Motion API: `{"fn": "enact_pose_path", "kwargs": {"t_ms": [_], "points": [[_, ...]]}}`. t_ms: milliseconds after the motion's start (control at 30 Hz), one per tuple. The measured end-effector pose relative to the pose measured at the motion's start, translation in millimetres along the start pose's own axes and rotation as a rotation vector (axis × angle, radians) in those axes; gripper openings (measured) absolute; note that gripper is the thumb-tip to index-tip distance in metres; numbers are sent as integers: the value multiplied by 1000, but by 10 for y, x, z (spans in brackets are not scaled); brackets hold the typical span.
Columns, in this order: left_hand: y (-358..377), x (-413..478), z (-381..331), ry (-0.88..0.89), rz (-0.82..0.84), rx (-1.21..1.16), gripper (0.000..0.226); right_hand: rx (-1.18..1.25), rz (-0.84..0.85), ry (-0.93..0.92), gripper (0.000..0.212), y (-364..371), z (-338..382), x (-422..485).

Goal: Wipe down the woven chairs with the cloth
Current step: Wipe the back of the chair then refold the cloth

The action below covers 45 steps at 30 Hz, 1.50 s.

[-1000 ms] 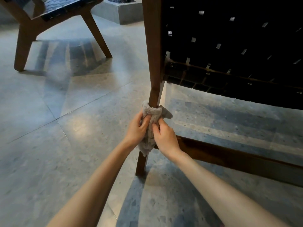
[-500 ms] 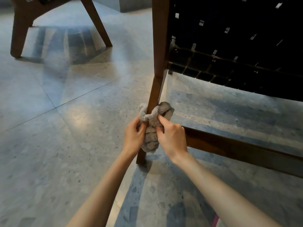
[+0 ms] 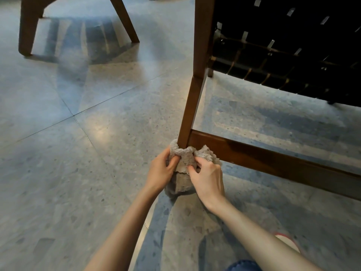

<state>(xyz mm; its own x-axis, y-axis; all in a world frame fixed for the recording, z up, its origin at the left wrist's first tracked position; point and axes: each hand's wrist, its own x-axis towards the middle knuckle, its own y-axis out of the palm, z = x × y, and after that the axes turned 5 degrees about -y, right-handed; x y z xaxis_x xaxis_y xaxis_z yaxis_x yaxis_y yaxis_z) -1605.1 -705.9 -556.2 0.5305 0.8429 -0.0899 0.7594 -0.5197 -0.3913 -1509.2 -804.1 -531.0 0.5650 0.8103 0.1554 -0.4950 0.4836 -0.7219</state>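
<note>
Down low, the fuzzy beige cloth is bunched around the foot of the brown wooden leg of the black woven chair, right where the side rail joins it. The left hand and right hand each grip the cloth with curled fingers, on either side of the leg, close over the grey speckled stone floor.

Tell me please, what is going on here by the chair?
A person is wiping the wooden leg of a woven chair with a grey cloth. The cloth is wrapped round the foot of the leg, close to the floor, beside the low crossbar. The left hand and the right hand both grip it, one on each side. A second chair stands further back on the left.
</note>
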Motion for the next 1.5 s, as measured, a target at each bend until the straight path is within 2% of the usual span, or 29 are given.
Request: {"fn": "enact_pose_path", "kwargs": {"t_ms": [100,233,467,533,667,867,1033,1133,1233,1367,1500], "points": [[4,-23,31,15,37,-5,33,37,50,33,15,104,-13,-46],[-1,42,40,-10,71,33,26,169,199,142,25,216,63,145],[52,-5,44,-95,83,134,17,25,369,153,23,94,-21,228],[-433,-32,-636,12,-42,171,15,19,270,17,23,-446,569,431],[-523,0,-920,66,-143,114,14,-13,91,-98,18,-667,663,497],[-585,-64,-1385,169,-144,-103,10,124,-186,-246,15,-948,884,436],[-907,-67,-2276,367,-202,-211,27,209,-455,-427,32,-1578,1485,581],[-1104,-95,-2789,469,-260,-272,32,177,-563,-514,29,-1929,1856,693],[-1267,-150,-3196,568,-325,-318,33,263,-633,-563,31,-2201,2165,741],[-1479,-263,-3727,708,-410,-316,50,351,-773,-666,35,-2492,2555,760],[-1653,-359,-4126,856,-458,-373,49,424,-885,-726,34,-2723,2871,816]]}}
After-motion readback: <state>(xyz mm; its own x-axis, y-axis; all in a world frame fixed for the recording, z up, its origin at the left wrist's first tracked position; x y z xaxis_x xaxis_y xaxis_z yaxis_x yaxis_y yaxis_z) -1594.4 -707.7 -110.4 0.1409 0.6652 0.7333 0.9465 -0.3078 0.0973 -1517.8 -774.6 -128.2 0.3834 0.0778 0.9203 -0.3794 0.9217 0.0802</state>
